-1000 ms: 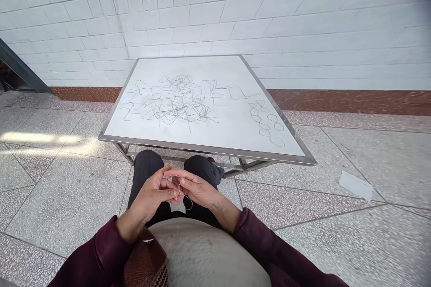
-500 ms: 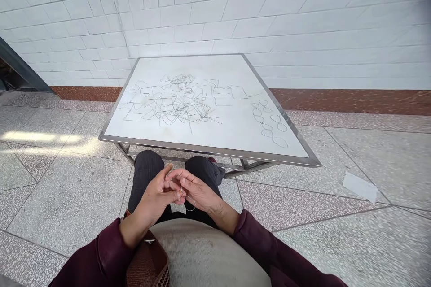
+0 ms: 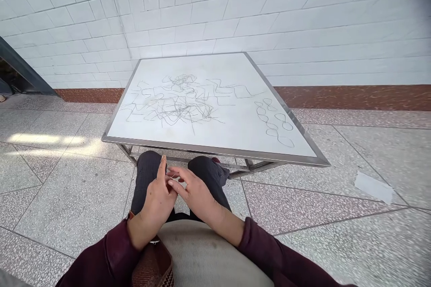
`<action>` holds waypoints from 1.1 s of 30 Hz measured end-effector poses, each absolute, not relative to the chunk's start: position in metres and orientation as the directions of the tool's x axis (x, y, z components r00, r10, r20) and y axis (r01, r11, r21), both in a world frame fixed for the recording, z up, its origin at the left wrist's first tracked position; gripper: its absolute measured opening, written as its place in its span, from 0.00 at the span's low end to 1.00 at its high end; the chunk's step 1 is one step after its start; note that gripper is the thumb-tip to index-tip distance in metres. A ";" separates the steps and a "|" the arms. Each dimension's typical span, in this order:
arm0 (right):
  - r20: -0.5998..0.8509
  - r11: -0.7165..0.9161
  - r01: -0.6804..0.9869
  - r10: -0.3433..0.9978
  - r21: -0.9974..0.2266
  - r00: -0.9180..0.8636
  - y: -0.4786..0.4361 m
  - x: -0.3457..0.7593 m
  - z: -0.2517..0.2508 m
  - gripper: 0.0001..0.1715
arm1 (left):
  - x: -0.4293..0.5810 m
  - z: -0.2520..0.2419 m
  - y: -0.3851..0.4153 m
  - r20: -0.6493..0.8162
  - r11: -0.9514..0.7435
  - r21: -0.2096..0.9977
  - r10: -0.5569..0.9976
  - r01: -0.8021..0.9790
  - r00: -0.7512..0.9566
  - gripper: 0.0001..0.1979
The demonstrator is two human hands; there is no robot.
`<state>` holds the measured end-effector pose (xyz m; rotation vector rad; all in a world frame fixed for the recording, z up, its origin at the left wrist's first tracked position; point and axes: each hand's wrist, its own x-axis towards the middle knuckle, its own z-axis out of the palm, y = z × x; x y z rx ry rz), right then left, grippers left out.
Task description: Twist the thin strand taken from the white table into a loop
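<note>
My left hand (image 3: 158, 195) is over my lap, its index finger pointing up and its other fingers curled and partly hidden. Against it, my right hand (image 3: 195, 190) brings thumb and fingers together. Between the fingertips of both hands a short bit of thin wire (image 3: 174, 177) shows; most of it is covered by the fingers. Ahead stands a white-topped table (image 3: 235, 136) with a metal frame. Tangled thin bent wires (image 3: 188, 110) lie spread over its left and middle. Several wires shaped into linked loops (image 3: 276, 132) lie at its right side.
Behind the table rises a white tiled wall (image 3: 303, 49) with a red-brown skirting (image 3: 353, 97). A pale flat piece (image 3: 373, 187) lies on the speckled floor at right. My knees are against the table's front edge, and a brown bag (image 3: 151, 262) hangs at my left side.
My hands have turned and drawn closer together. The left index finger now points up, and the wire loop that hung below the fingers is hidden. The view has shifted slightly.
</note>
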<state>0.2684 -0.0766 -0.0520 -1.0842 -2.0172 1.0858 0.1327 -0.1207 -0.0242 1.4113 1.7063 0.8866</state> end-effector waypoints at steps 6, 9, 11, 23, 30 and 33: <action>0.136 0.350 0.402 0.871 -0.846 -0.472 -0.078 0.263 -0.054 0.16 | 0.137 -0.023 -0.122 -0.116 0.151 0.868 0.988 0.473 -0.102 0.41; 0.136 0.354 0.400 0.867 -0.846 -0.479 -0.079 0.263 -0.055 0.16 | 0.137 -0.023 -0.122 -0.130 0.165 0.880 0.986 0.446 -0.107 0.41; 0.146 0.368 0.400 0.861 -0.839 -0.487 -0.080 0.262 -0.056 0.16 | 0.137 -0.024 -0.122 -0.129 0.164 0.871 0.986 0.463 -0.106 0.40; 0.440 0.729 0.314 0.639 -0.608 -0.631 -0.063 0.281 -0.032 0.09 | 0.131 -0.025 -0.124 -0.152 0.162 0.866 0.987 0.472 -0.059 0.44; 0.445 0.788 0.303 0.569 -0.536 -0.692 -0.062 0.281 -0.025 0.20 | 0.127 -0.027 -0.129 -0.122 0.103 0.895 0.992 0.435 0.016 0.44; 0.443 0.752 0.357 0.629 -0.554 -0.639 -0.067 0.278 -0.029 0.19 | 0.127 -0.030 -0.129 -0.100 0.081 0.891 0.995 0.446 0.018 0.43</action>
